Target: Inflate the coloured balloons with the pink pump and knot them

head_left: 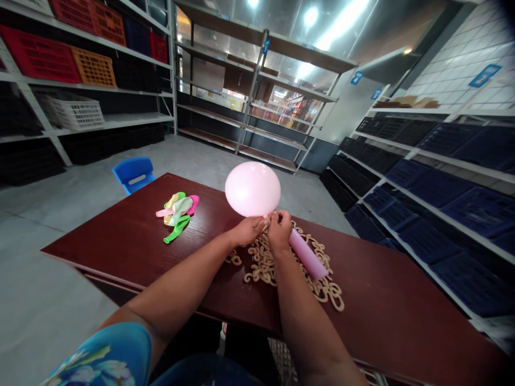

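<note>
An inflated pink balloon point(252, 188) stands above the table, its neck pinched low between both hands. My left hand point(250, 230) is closed at the neck from the left side. Against it, my right hand point(280, 228) has its fingers pressed together at the same neck. The exact grip on the neck is partly hidden by the fingers. Under and around the hands lies a heap of beige curly rubber-like loops point(263, 262). A pink-purple cylinder point(309, 254), perhaps a balloon pump, rests on the heap beside my right hand.
Several limp balloons point(179, 210) in green, white, yellow and pink lie left on the dark red table point(132, 241). A blue chair point(134, 174) stands beyond the left edge. Shelves with crates point(93, 67) line the left; dark blue bins point(422, 236) fill the right racks.
</note>
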The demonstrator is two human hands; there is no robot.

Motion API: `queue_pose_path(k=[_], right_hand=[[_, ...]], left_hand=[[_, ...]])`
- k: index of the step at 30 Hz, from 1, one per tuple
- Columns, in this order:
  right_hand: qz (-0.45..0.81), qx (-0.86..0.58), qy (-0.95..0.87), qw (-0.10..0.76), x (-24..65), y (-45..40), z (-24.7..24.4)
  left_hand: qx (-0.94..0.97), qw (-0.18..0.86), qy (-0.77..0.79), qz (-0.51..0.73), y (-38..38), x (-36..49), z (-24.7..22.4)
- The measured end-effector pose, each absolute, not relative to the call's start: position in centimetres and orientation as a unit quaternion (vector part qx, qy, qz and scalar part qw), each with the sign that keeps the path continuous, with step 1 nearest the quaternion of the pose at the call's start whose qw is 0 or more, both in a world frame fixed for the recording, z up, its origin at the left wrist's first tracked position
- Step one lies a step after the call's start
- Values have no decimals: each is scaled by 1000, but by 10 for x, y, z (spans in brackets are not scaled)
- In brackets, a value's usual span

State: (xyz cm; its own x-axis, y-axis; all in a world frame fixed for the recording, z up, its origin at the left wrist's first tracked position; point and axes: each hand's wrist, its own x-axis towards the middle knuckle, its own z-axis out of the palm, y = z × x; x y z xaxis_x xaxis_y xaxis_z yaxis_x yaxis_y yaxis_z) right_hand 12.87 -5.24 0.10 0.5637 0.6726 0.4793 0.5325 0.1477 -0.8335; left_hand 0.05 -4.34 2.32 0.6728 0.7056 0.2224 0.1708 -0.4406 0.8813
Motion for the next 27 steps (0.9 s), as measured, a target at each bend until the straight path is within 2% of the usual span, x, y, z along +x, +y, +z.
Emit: queue_pose_path(k=[6, 11, 13, 19, 23, 27], right_hand=[[77, -632, -473, 609, 132, -53, -3], [73, -629, -473, 613, 129, -52, -4], [62, -635, -472, 609, 129, -50, -5], [-29, -621, -518, 588, 126, -47, -10], [-87, -578, -597, 549, 121, -49, -12], [-112, -576, -626, 514, 119, -49, -13]], left_hand=[[717, 624, 237, 200, -45, -5, 22], [699, 654, 226, 183, -43, -11, 19], [733, 601, 249, 199, -40, -10, 18], [809, 274, 421, 305, -19, -5, 16], [797, 205, 481, 303, 0, 1, 21], [788, 202, 504, 289, 24, 15, 29]])
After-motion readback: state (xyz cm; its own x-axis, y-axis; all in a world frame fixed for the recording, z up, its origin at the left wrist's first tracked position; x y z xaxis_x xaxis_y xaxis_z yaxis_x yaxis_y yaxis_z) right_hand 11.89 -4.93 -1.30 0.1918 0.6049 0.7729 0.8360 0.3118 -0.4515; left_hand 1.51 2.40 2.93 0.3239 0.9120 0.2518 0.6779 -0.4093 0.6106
